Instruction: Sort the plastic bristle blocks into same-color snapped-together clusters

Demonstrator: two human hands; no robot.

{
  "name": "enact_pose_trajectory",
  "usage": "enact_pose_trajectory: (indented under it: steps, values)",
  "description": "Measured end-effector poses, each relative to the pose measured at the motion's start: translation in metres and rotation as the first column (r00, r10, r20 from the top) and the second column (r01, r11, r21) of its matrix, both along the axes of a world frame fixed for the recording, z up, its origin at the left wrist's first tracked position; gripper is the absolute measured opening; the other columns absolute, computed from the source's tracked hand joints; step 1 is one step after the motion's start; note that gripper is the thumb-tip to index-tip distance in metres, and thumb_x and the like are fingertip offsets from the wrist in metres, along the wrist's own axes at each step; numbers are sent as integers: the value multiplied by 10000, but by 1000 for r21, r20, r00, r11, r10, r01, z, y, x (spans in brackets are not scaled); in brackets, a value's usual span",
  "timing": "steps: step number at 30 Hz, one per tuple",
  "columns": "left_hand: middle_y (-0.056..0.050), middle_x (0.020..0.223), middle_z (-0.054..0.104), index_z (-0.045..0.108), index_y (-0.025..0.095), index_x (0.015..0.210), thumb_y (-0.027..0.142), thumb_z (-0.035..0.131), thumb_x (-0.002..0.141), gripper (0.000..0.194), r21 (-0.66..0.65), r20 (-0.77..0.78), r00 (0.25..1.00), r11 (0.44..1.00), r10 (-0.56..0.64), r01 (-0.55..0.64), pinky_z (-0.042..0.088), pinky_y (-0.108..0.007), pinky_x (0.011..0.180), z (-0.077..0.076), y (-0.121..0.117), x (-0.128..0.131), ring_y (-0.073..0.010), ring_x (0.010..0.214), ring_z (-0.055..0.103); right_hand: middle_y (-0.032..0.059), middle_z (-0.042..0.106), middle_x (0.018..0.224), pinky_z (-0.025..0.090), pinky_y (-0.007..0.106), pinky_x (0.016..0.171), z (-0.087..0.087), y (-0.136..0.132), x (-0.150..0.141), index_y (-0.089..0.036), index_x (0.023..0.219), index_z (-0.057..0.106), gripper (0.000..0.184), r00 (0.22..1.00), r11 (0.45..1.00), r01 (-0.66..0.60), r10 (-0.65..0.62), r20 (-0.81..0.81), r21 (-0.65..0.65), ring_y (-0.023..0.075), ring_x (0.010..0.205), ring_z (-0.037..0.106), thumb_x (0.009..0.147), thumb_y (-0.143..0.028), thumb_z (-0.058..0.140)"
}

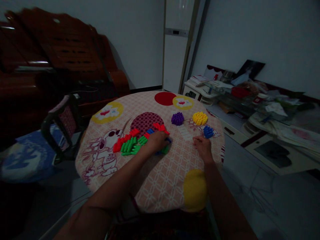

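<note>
On the round table lie groups of small plastic pieces. My left hand (pixel 157 141) reaches into the mixed pieces at the middle, fingers bent down and closed at a blue piece (pixel 169 140). Left of it lie red pieces (pixel 122 141) and green pieces (pixel 129 145). My right hand (pixel 203 146) hovers or rests near the table's right side, its fingers drawn together; whatever they may hold is too small to make out. Just beyond it sits a cluster of blue pieces (pixel 208 132). Farther back are a yellow cluster (pixel 200 118) and a purple cluster (pixel 177 118).
A patterned tablecloth (pixel 160 190) covers the table. To the left stand a small chair (pixel 61 123) and a wooden sofa (pixel 67 43). At the right runs a low cabinet (pixel 272 146) heaped with papers and bags. A tall white unit (pixel 176 56) stands behind.
</note>
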State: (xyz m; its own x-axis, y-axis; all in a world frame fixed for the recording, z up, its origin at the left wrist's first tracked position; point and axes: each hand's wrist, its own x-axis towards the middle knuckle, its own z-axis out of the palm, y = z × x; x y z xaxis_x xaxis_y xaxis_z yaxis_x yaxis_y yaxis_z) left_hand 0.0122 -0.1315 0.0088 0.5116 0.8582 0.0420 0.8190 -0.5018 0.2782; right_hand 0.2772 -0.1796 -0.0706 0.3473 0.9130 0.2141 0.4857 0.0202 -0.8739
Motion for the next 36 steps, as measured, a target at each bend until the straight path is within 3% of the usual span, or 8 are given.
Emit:
enact_pose_trajectory:
  steps: [3, 6, 12, 21, 26, 31, 36]
  values:
    - [-179, 1087, 751, 741, 168, 1085, 228, 664, 824, 278, 31, -136, 990, 999, 20, -16, 503, -357, 828, -4, -4, 14, -329, 1042, 692, 59, 731, 740, 530, 285, 583, -1, 0, 0, -158, 893, 759, 359, 1000, 1000, 3, -3, 4, -3, 192, 656, 673, 793, -446, 568]
    - [-197, 1087, 743, 700, 147, 1140, 189, 646, 829, 318, 37, -163, 987, 999, -11, 17, 505, -368, 823, -7, -3, 17, -339, 1042, 692, 51, 724, 737, 531, 278, 596, -2, 0, 0, -162, 899, 757, 352, 1000, 1000, -11, 11, 18, -2, 189, 677, 674, 805, -439, 563]
    - [-138, 1101, 736, 670, 181, 1120, 190, 646, 826, 295, -19, -18, 998, 998, -60, 60, 481, -329, 803, -19, -6, 25, -286, 1019, 691, 42, 730, 778, 505, 262, 607, 2, -2, -2, -172, 900, 760, 334, 996, 999, -32, 33, 85, -7, 180, 697, 665, 835, -430, 558]
    - [-101, 947, 742, 698, 191, 958, 177, 598, 819, 172, 58, 150, 982, 992, -118, 111, 452, -342, 797, -33, -22, 46, -254, 923, 681, 11, 686, 666, 418, 247, 618, 26, -6, -34, -194, 729, 728, 255, 914, 950, -299, 312, 261, -90, 144, 635, 608, 874, -323, 563]
    - [-105, 869, 732, 696, 184, 896, 229, 580, 880, 126, 147, 135, 983, 983, -126, 106, 443, -351, 794, -41, -23, 48, -249, 879, 683, -5, 658, 628, 418, 226, 518, 29, -1, -49, -180, 776, 707, 93, 980, 958, -196, 201, 0, -211, 127, 542, 584, 765, -228, 629]
    - [-91, 815, 725, 693, 183, 882, 264, 585, 908, 138, 180, 144, 978, 976, -149, 122, 422, -338, 740, -45, -23, 47, -234, 822, 684, -28, 611, 538, 402, 205, 419, 29, -3, -52, -168, 787, 657, 131, 932, 949, -221, 137, -337, -225, 118, 461, 554, 693, -260, 650]
    - [-92, 801, 722, 701, 175, 906, 248, 581, 908, 140, 187, 128, 974, 969, -187, 161, 424, -334, 743, -41, -26, 48, -233, 819, 683, -25, 611, 518, 430, 210, 430, 29, -5, -50, -172, 701, 638, 170, 915, 964, -224, 156, -373, -146, 111, 448, 551, 608, -302, 694]
